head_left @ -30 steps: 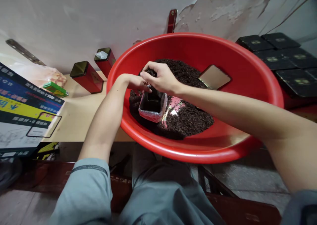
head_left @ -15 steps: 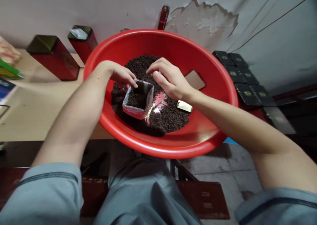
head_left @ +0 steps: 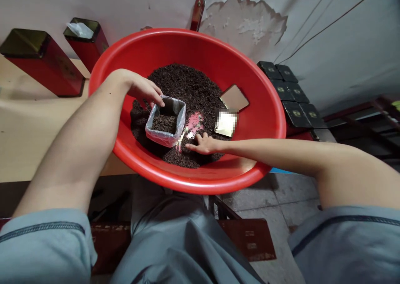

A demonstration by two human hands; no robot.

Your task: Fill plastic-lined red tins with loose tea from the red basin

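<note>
A big red plastic basin (head_left: 187, 186) holds a heap of dark loose tea leaves (head_left: 184, 78). On the heap stands a square tin (head_left: 165, 139) with a clear plastic liner folded over its rim, partly filled with the same leaves. My left hand (head_left: 144, 91) grips the tin's back left corner, fingers at the rim. Lower right of the tin, my right hand (head_left: 204, 144) rests on the leaves with its fingers apart; some fingertips are sunk in or hidden. Near it lie two square lids, one dull (head_left: 234, 97) and one shiny (head_left: 225, 123).
Two tall red tins (head_left: 59, 67) (head_left: 90, 42) stand on the wooden table (head_left: 40, 142) at left, the farther one with plastic sticking out. Several black-topped tins (head_left: 290, 90) are packed together right of the basin. A wall rises behind; a wooden bench (head_left: 250, 238) is below.
My right hand has come down from above the heap, toward me, onto the leaves beside the tin. My left hand stays at the tin's corner. The whole view has shifted slightly.
</note>
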